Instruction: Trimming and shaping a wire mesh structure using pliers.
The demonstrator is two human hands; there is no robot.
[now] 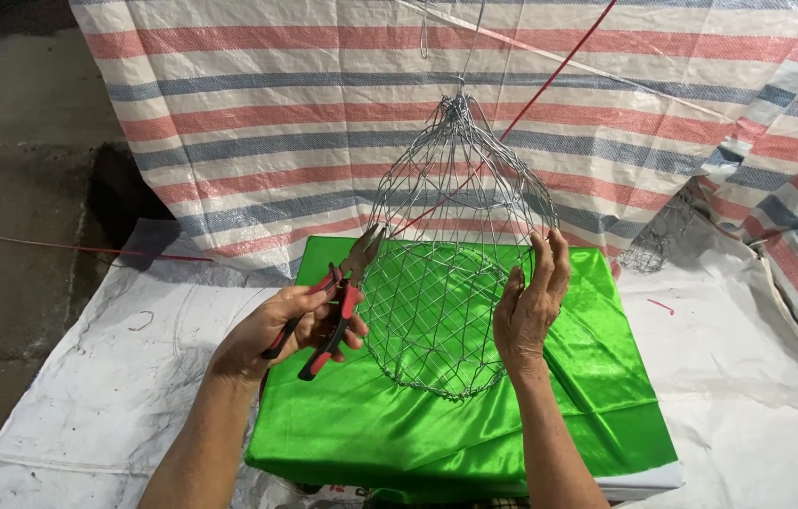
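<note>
A bulb-shaped wire mesh basket [451, 236] hangs from a wire above a table draped in green cloth [597, 377]. My left hand [291, 325] grips red-and-black pliers [338, 302], whose jaws touch the basket's left side at about mid height. My right hand [531, 302] rests against the basket's right side, fingers spread upward along the mesh, steadying it. The basket's round lower rim hangs just above the cloth.
A striped red, blue and white tarp [276, 113] hangs behind. A thin red cord [559, 66] runs diagonally past the basket. Another wire mesh basket [658, 236] lies at the back right. White plastic sheeting [116, 377] covers the ground around the table.
</note>
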